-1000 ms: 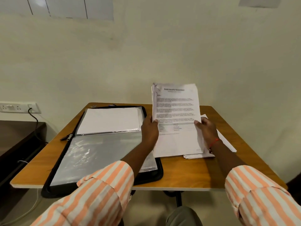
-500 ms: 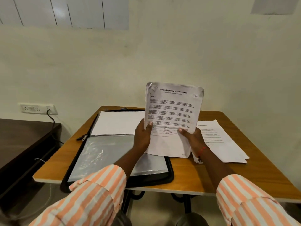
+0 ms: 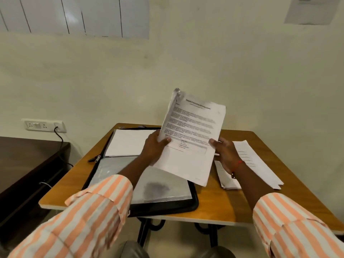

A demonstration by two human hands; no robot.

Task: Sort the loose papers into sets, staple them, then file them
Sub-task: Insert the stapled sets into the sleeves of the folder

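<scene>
Wall socket [image 3: 43, 125] w/ black cable [image 3: 59, 135] plugged in, dark desk [image 3: 28, 161] below, whiteboard [image 3: 74, 15] up top.

Open folder [image 3: 141, 189] left on table [image 3: 223, 202], loose papers [image 3: 256, 164] right

Cream wall [image 3: 204, 62] with a socket [image 3: 43, 125] behind the wooden table [image 3: 223, 202]

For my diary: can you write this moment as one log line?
left hand: holds papers | right hand: holds papers | papers: held up, tilted | folder: open on table | pile: on table, right
</scene>
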